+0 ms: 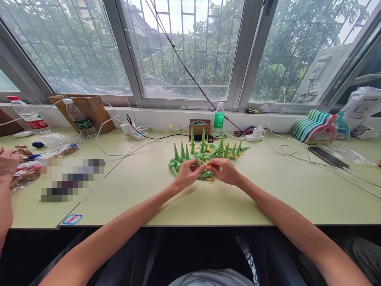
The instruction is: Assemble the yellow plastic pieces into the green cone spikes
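My left hand (189, 173) is closed round a green plant watering spike (198, 160), its pointed tip rising between thumb and fingers. Fingertips of my right hand (226, 171) pinch close against the left ones, at the near end of that spike. What the right fingers grip is too small and covered to make out. Around and behind both hands lies a pile of similar green spikes (176, 151), several standing upright and others on their sides. Small yellow valves (210, 180) show on and among them, one lying just below the hands.
Behind the pile stand a small cardboard box (200, 126) and a green-labelled bottle (219, 117). White cables and a power strip (254, 134) lie toward the window. Hangers (315, 126) and a phone (328, 157) are at right. Another person's hand (7, 163) is at far left.
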`<state>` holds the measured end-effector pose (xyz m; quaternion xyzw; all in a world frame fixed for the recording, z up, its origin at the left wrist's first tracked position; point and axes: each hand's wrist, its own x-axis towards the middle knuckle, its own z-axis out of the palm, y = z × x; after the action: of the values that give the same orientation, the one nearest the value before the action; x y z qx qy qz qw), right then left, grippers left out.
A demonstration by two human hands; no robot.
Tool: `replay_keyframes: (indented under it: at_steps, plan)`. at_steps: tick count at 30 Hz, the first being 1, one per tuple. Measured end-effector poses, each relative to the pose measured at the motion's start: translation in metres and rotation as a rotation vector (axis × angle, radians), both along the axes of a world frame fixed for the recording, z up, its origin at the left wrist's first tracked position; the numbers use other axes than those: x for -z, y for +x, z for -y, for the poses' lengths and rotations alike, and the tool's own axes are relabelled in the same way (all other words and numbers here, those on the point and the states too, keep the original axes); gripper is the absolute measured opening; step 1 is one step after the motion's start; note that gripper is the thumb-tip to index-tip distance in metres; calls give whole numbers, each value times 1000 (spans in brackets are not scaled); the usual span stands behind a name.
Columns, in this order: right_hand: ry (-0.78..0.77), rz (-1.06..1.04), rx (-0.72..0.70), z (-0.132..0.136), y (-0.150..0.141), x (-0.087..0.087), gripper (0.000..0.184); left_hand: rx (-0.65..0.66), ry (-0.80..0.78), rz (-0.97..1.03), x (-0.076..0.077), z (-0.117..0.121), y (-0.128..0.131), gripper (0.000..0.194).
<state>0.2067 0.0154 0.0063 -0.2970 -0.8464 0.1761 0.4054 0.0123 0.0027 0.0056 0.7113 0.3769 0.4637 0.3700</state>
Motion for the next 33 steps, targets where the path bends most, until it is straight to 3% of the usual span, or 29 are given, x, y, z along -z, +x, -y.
replay_keyframes:
  at_steps: [17, 25, 33]
  plan:
    - [51, 94, 72, -3, -1, 3, 53, 48, -59, -1, -4, 3, 0, 39]
    - [-15, 26, 23, 2, -1, 2, 28, 2, -52, 14, -2, 2, 1, 33]
    - [-18, 18, 4, 3, -2, -1, 20, -17, -41, 25, 0, -1, 0, 35]
